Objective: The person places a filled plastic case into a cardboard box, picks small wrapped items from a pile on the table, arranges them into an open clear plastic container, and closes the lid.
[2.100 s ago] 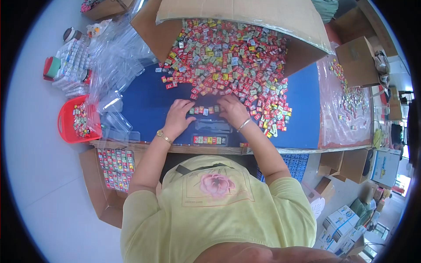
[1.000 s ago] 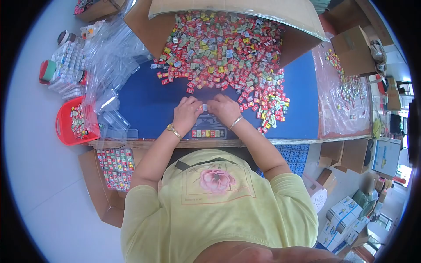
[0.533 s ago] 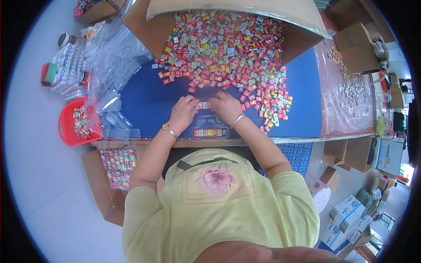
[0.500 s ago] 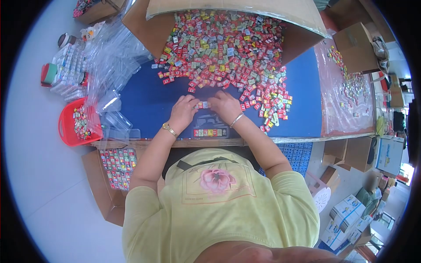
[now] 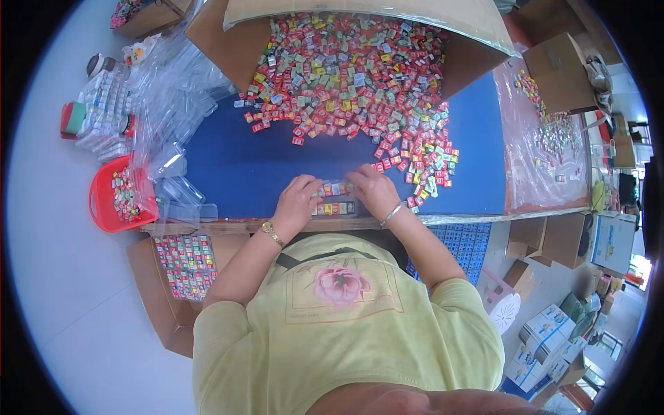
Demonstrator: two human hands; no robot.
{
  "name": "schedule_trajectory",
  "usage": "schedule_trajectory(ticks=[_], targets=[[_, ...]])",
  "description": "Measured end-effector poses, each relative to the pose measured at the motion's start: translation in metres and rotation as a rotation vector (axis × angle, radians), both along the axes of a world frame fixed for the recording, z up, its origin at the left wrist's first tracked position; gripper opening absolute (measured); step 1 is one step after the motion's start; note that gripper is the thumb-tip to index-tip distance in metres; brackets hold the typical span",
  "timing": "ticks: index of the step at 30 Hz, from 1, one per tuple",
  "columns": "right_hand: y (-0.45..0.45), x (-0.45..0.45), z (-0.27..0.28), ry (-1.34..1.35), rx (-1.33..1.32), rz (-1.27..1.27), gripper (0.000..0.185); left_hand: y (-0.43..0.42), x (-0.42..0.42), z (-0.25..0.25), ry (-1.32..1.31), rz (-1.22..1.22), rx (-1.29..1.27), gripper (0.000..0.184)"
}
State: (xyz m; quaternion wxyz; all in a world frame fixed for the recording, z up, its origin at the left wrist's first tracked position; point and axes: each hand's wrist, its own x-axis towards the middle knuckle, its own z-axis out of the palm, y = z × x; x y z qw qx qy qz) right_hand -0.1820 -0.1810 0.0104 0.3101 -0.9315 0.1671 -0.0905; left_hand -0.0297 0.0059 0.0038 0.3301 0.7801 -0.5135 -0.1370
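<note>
**Soft Light, Curved Edges**

The light is bright and soft. At right, an opening [image 5: 640, 268] is washed out; at left, glare lies on clear plastic trays [image 5: 169, 162]. The lens bends the table edge [image 5: 228, 227] and leaves black corners. Print on small packs [image 5: 332, 86] is not sharp.

The print on the row of small coloured blocks [image 5: 336, 189] is too tiny for me to read, its ends hidden behind the left hand [image 5: 297, 199] and right hand [image 5: 375, 194]. Beyond them, the cardboard box [image 5: 387, 7], cut off on top, covers the far side of the heap [image 5: 353, 79].
</note>
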Motion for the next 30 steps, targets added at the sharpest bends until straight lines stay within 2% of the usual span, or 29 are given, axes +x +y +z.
schedule_trajectory(ticks=[3, 5, 9, 12, 17, 20, 24, 30], targets=[[-0.006, -0.005, -0.025, -0.003, -0.024, 0.024, 0.027, 0.009, 0.003, -0.017, -0.043, -0.065, 0.058, 0.031], [-0.008, -0.002, -0.023, -0.008, -0.039, 0.032, 0.030, 0.007, 0.004, -0.012, -0.068, -0.101, 0.085, 0.032], [-0.011, -0.004, -0.014, -0.013, -0.042, 0.000, 0.035, 0.001, 0.002, -0.002, -0.106, -0.049, -0.025, 0.034], [-0.016, -0.012, 0.002, -0.062, -0.151, 0.158, 0.038, 0.003, 0.007, 0.011, -0.132, 0.023, -0.007, 0.030], [-0.020, -0.009, -0.006, -0.008, -0.139, 0.168, 0.039, 0.001, 0.018, -0.005, -0.128, 0.005, 0.058, 0.026], [-0.019, -0.003, -0.004, -0.026, -0.117, 0.148, 0.039, -0.008, 0.025, -0.007, 0.428, 0.147, 0.122, 0.028], [-0.010, -0.012, 0.007, -0.140, -0.047, 0.162, 0.039, 0.008, 0.029, 0.002, 0.609, 0.206, 0.062, 0.031], [0.027, -0.036, 0.011, 0.021, 0.083, 0.174, 0.038, 0.041, 0.006, -0.004, 0.447, 0.133, 0.037, 0.026]])
